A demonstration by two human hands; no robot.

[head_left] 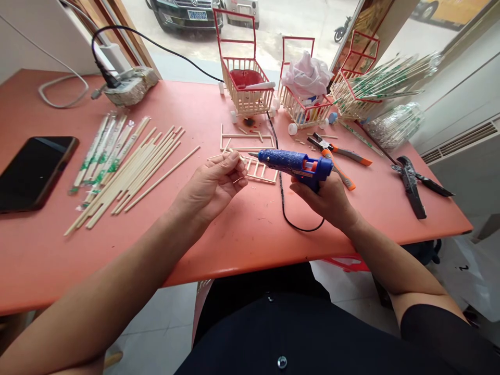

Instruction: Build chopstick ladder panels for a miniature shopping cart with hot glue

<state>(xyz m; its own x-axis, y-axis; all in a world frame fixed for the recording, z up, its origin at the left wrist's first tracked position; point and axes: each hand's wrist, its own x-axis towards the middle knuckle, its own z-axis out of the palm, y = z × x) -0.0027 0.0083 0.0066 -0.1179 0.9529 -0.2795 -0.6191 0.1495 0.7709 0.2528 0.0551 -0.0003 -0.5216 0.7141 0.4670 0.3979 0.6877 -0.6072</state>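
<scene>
My right hand (326, 198) grips a blue hot glue gun (295, 165), its nozzle pointing left toward my left hand. My left hand (214, 183) is pinched shut on a short thin wooden stick piece (239, 179), held just above the salmon table (242, 234). A small ladder-like frame of glued sticks (262, 171) lies on the table between and just behind the two hands. A second stick frame (246, 141) lies a little farther back. The gun's black cord (282, 200) loops across the table in front of my right hand.
Loose and wrapped chopsticks (123, 166) lie at left beside a black phone (33, 172). Three stick-built carts (250, 86) stand at the back. Orange-handled pliers (339, 156) and black cutters (414, 185) lie at right. A power strip (130, 86) sits back left.
</scene>
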